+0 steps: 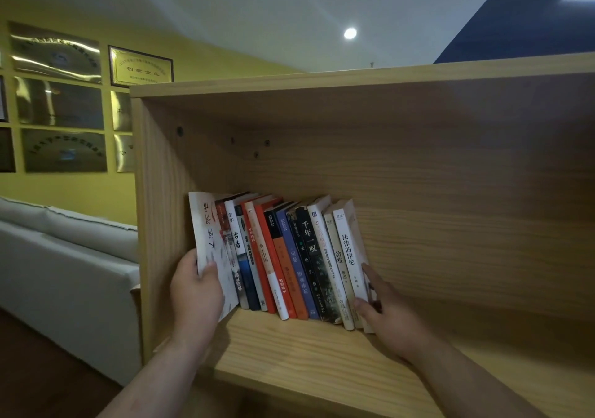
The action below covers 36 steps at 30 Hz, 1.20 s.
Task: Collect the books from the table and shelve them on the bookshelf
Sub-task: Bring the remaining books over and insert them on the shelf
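- About thirteen books stand leaning in a row at the left end of the wooden bookshelf.
- Left hand grips the white-covered book, upside down.
- Right hand presses open against the rightmost cream book.

There is only one view, from a camera on the person's head. It looks forward and a little upward into the open compartment of a wooden shelf, and it stands close to it, so the compartment fills most of the picture. The picture is tilted: the top board of the shelf rises toward the right. The wide lens bends the edges. Both forearms enter from the bottom edge, and the hands reach the books near the centre. On the left, farther away, a yellow wall and a sofa are seen; above, the ceiling.
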Motion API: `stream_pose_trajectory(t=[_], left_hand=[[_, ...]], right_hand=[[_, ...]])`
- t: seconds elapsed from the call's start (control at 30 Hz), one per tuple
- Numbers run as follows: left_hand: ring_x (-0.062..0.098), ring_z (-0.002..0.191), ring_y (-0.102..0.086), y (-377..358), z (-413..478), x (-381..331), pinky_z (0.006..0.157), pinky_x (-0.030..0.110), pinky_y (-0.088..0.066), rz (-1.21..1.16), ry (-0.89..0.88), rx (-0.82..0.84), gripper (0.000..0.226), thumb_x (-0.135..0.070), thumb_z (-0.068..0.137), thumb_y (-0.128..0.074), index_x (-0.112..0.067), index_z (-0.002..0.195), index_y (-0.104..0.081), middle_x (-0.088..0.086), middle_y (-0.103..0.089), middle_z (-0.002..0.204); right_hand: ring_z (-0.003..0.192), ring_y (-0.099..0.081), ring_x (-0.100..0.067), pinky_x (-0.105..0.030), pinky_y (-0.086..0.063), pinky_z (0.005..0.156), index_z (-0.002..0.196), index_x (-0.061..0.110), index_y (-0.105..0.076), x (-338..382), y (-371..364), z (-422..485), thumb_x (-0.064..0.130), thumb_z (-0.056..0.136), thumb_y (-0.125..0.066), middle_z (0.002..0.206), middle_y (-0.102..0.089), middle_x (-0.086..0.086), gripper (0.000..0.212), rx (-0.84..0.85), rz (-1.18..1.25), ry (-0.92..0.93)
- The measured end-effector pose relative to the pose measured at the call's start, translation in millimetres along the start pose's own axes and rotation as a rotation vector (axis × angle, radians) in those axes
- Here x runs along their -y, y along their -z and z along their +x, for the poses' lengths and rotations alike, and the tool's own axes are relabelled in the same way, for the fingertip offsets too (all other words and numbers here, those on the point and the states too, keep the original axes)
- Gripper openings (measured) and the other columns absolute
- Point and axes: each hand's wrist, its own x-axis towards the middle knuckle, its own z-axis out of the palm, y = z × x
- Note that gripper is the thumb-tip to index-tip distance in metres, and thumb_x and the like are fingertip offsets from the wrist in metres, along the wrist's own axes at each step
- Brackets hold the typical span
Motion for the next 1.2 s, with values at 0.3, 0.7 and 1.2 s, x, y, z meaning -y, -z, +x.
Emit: stream_pose_trajectory(t=[0.3,0.7,1.2], left_hand=[[0.018,0.098,-0.068,49.3,-50.2,-16.0,0.075,0.045,-0.061,-0.04,-0.024,-0.075,0.018,-0.022,0.105,-0.043,-0.027,0.11,-0.06,-0.003,-0.069,0.109],[0.014,0.084,-0.075,54.4,-68.9,-60.6,0.065,0.035,-0.059,-0.082,-0.064,0.205,0.024,-0.017,0.104,-0.045,-0.029,0.1,-0.065,-0.009,-0.076,0.096],[0.002,0.098,-0.067,1.6,-104.2,-105.6,0.075,0.032,-0.06,0.151,-0.291,0.639,0.023,-0.023,0.1,-0.054,-0.042,0.109,-0.063,-0.024,-0.069,0.102]], right_hand=[[0.127,-0.055,-0.016,-0.045,-0.051,0.106,0.154,0.039,-0.029,14.5,0.8,-13.2,0.049,0.094,-0.061,0.147,-0.049,0.001,0.069,-0.043,-0.069,-0.032],[0.094,-0.057,0.002,-0.016,-0.051,0.07,0.138,0.024,-0.053,55.0,29.1,-43.2,0.038,0.097,-0.062,0.128,-0.059,0.006,0.045,-0.212,0.035,0.064],[0.08,-0.064,-0.009,-0.028,-0.052,0.069,0.086,0.026,-0.061,110.6,90.0,-74.9,0.018,0.09,-0.074,0.089,-0.069,0.006,0.016,-0.253,0.094,0.219]])
